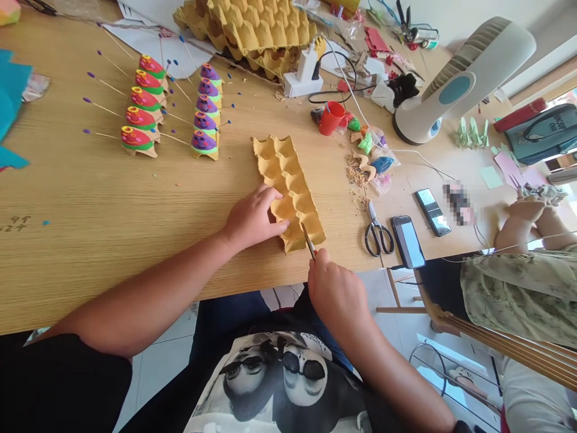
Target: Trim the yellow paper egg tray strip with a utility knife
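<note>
A strip of yellow egg tray, two cups wide, lies on the wooden table in front of me. My left hand grips its left side, thumb and fingers reaching into the cups. In my right hand is a knife with a narrow metal blade; a bit of red shows by the fist, and most of the handle is hidden. The blade's tip touches the near end of the strip. Beyond my left arm stand a row of red painted egg-tray figures and a row of purple ones, with cotton-swab feelers.
Stacked egg trays sit at the back near a white power strip. To the right are a red cup, black-handled scissors, two phones, and a white fan. Another person's hands rest at the far right.
</note>
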Demonstrator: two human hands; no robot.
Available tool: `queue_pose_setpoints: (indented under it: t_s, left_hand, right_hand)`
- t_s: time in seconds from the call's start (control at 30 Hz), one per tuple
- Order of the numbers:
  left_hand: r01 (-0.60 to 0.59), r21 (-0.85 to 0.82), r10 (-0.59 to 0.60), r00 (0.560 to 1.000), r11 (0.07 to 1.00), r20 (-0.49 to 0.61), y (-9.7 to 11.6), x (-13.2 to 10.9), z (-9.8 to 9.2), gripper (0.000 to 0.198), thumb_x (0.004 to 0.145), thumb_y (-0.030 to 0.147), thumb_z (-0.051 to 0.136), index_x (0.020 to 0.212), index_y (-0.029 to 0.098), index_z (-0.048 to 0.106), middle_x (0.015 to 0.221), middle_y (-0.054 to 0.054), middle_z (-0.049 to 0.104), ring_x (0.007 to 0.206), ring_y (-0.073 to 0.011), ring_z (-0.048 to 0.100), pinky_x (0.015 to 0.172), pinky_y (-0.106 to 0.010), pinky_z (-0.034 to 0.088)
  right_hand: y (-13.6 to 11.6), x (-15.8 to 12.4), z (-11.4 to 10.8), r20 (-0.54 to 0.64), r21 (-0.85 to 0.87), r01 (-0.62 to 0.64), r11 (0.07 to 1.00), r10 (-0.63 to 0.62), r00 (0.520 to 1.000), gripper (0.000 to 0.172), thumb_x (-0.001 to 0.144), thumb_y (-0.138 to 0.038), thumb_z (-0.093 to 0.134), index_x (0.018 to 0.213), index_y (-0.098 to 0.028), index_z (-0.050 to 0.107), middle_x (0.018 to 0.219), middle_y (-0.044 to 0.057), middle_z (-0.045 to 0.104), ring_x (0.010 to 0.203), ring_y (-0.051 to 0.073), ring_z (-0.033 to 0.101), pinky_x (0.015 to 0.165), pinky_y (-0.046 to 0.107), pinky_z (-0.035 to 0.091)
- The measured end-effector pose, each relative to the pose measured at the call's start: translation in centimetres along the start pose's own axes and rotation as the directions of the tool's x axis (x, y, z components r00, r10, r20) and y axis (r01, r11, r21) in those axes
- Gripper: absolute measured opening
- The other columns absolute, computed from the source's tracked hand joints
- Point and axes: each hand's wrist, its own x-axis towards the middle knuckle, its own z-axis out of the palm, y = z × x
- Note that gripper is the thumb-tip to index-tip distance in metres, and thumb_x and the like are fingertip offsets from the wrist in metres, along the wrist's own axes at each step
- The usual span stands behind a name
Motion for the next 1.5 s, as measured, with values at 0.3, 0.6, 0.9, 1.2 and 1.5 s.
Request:
queue_pose_setpoints:
  t_s: [0.3, 0.6, 0.9, 1.2, 1.5]
  left_hand:
    - [-0.002, 0.004, 0.002, 1.000, 1.000, 0.010, 0.0, 0.0, 0.0, 0.045, 0.076, 0.045, 0.069, 0.112, 0.024, 0.054, 0.122, -0.007, 0.063, 0.103, -0.0281, 0.066, 0.076, -0.037, 0.054]
    - [0.005, 0.002, -0.005, 1.000, 1.000, 0.015, 0.1, 0.0, -0.1, 0.045, 0.075, 0.044, 0.070, 0.112, 0.024, 0.054, 0.123, -0.007, 0.063, 0.104, -0.0277, 0.066, 0.078, -0.037, 0.054]
    - [0.005, 0.001, -0.005, 1.000, 1.000, 0.005, 0.0, 0.0, 0.0, 0.047, 0.075, 0.045, 0.070, 0.114, 0.023, 0.054, 0.123, -0.007, 0.062, 0.105, -0.0279, 0.066, 0.080, -0.036, 0.054]
    - [-0.002, 0.008, 0.002, 1.000, 1.000, -0.007, 0.0, -0.1, -0.1, 0.044, 0.077, 0.043, 0.070, 0.112, 0.023, 0.053, 0.121, -0.007, 0.062, 0.105, -0.0273, 0.065, 0.081, -0.036, 0.054]
    - [-0.015, 0.030, 0.015, 1.000, 0.999, -0.001, 0.0, -0.1, 0.0, 0.044, 0.077, 0.043, 0.069, 0.113, 0.023, 0.052, 0.121, -0.007, 0.062, 0.105, -0.0276, 0.065, 0.079, -0.036, 0.054]
  right_hand:
    - [0.2, -0.4, 0.4, -0.017, -0.007, -0.008, 1.000, 0.008, 1.000, 0.013, 0.104, -0.024, 0.043, 0.094, -0.020, 0.051, 0.062, 0.001, 0.070, 0.060, 0.020, 0.074, 0.045, 0.029, 0.017]
    - [0.5, -1.2, 0.9, -0.063, -0.036, 0.025, 0.999, -0.028, 0.998, 0.012, 0.103, -0.023, 0.046, 0.092, -0.021, 0.050, 0.059, -0.001, 0.067, 0.055, 0.018, 0.071, 0.045, 0.029, 0.019]
    - [0.7, -0.6, 0.9, -0.054, -0.019, 0.035, 0.999, -0.036, 0.998, 0.017, 0.105, -0.026, 0.044, 0.090, -0.021, 0.050, 0.058, 0.000, 0.067, 0.055, 0.018, 0.071, 0.045, 0.029, 0.017]
    - [0.2, 0.4, 0.6, -0.059, -0.020, 0.016, 1.000, -0.017, 0.998, 0.016, 0.104, -0.027, 0.045, 0.090, -0.021, 0.051, 0.059, 0.001, 0.068, 0.056, 0.018, 0.072, 0.044, 0.029, 0.017]
    - [0.3, -0.6, 1.0, -0.069, -0.011, 0.013, 1.000, -0.013, 0.998, 0.014, 0.103, -0.024, 0.046, 0.090, -0.021, 0.050, 0.057, 0.000, 0.067, 0.055, 0.017, 0.071, 0.044, 0.029, 0.016]
